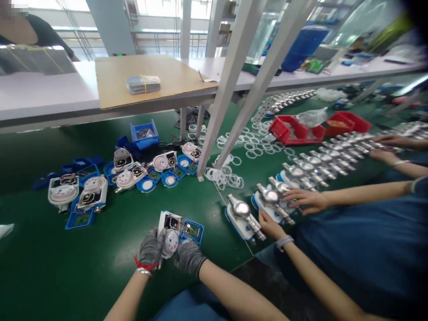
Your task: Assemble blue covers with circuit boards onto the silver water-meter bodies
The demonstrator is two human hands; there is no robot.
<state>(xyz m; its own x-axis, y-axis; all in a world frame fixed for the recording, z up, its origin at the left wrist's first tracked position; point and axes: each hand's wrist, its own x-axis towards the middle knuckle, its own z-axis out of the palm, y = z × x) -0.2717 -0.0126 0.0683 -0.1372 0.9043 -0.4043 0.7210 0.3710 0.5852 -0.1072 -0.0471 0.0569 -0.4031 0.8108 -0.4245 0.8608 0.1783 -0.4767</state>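
My left hand [150,247], in a grey glove with a red band at the wrist, grips the left side of a white device housing [165,220]. A round white disc with small reddish dots [171,240] sits in the lower part of this housing. Beside it on the right lies its blue cover [201,232], holding a circuit board and joined to it by thin wires. My right hand [190,258], also gloved in grey, is closed at the near end of the blue cover, its fingertips partly hidden. Both parts are just over the green table [127,245].
Opened devices [93,191] with blue covers lie in a row at left. White rings [230,180] are scattered by the metal posts [214,133]. A blue bin [145,134] and red bins [297,131] stand behind. A co-worker's hands [309,200] touch silver-topped devices [241,209] at right.
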